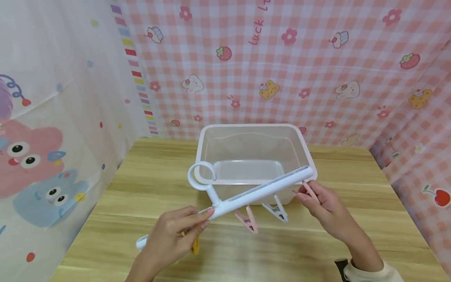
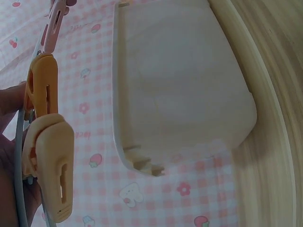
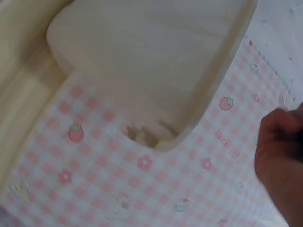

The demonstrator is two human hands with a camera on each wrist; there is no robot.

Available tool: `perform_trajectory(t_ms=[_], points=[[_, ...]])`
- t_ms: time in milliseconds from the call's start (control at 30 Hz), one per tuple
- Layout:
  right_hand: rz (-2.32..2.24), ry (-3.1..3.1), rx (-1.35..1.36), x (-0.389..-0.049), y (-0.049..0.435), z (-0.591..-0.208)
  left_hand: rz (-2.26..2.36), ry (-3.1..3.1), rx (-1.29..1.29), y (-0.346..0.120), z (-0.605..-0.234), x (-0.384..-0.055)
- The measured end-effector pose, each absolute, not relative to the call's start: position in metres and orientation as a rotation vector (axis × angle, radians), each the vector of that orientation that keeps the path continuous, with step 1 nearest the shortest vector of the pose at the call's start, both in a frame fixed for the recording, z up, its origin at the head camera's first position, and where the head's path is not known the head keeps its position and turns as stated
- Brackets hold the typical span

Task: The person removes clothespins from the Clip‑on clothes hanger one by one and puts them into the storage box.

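A white clip hanger (image 1: pixel 264 190) with a round hook (image 1: pixel 191 176) slants across the front of the bin, its right end higher. My left hand (image 1: pixel 170 231) grips its bar just left of the hook. At the bar's right end my right hand (image 1: pixel 329 213) pinches a pink clothespin (image 1: pixel 311 192). Another pink clothespin (image 1: pixel 248 222) and a pale blue-grey one (image 1: pixel 278 211) hang between the hands. Below the left fingers shows a yellow-orange clothespin (image 1: pixel 195 246). The left wrist view has an orange clothespin (image 2: pixel 45 85) beside a peach one (image 2: pixel 57 165).
A translucent white bin (image 1: pixel 253 127) stands behind the hanger on the wood-grain table (image 1: pixel 116 211). Beyond the table's back edge hangs a pink checked cloth (image 1: pixel 239 78), and a white printed cloth (image 1: pixel 81 98) hangs along the left.
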State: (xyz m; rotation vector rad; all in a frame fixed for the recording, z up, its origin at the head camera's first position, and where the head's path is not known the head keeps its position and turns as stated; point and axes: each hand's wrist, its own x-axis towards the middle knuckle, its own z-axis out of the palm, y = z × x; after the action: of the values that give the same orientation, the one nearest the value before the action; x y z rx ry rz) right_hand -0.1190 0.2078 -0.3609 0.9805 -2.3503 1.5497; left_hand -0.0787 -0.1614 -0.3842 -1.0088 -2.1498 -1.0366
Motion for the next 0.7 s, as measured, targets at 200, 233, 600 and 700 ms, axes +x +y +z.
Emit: perform_trajectory(t_ms=[200,233,600,700], points=[[0.764,-2.349,0.808,-0.1154,0.2077,-0.3589,-0.985,-2.139,-0.987,-0.1621,-0.3839,-0.0782],[0.687,-2.323,0.803,-0.1158,0.2075,-0.3587,-0.977,-2.134,-0.985,-0.1622,-0.3839,-0.0783],[0.695,-2.281,0.821,-0.1143,0.2056,-0.3574,-0.955,-2.128,-0.972,-0.1622,-0.3825,-0.0767],[0.944,-2.308,0.863,-0.1115,0.2041,-0.3584,-0.965,-2.129,-0.972,-0.1624,-0.3821,-0.0764]])
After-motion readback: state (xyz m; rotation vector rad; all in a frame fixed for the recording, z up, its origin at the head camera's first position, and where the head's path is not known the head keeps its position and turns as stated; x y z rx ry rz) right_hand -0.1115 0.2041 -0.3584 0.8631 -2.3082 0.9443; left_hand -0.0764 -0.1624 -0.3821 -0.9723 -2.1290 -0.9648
